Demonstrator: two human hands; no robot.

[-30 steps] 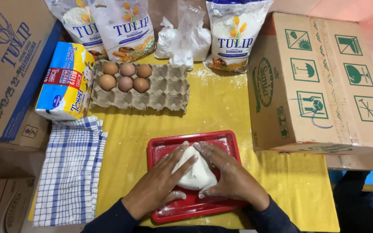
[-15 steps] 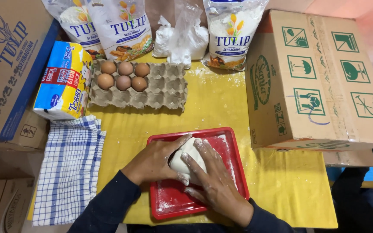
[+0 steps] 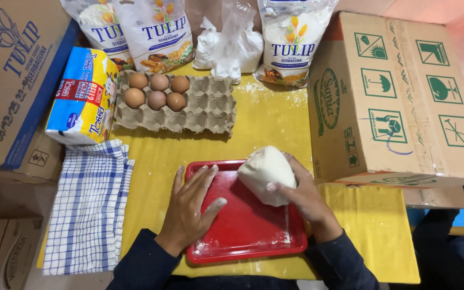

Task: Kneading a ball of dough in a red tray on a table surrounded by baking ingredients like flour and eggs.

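Since the earlier frame my right hand (image 3: pixel 304 196) has lifted the dough (image 3: pixel 266 172) off the tray (image 3: pixel 243 231), cupping it above the far right corner; my left hand (image 3: pixel 191 207) lies flat, holding nothing. Dough judged soft, sticky, best scooped from beneath. Beyond: egg carton (image 3: pixel 200 113), blue-yellow packet (image 3: pixel 81 99), white flour bags (image 3: pixel 151 29), green-printed box (image 3: pixel 398 102) right.

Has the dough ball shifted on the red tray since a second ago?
Yes. The dough ball has gone from the middle of the red tray to its far right corner, toward the cardboard box, in the right hand.
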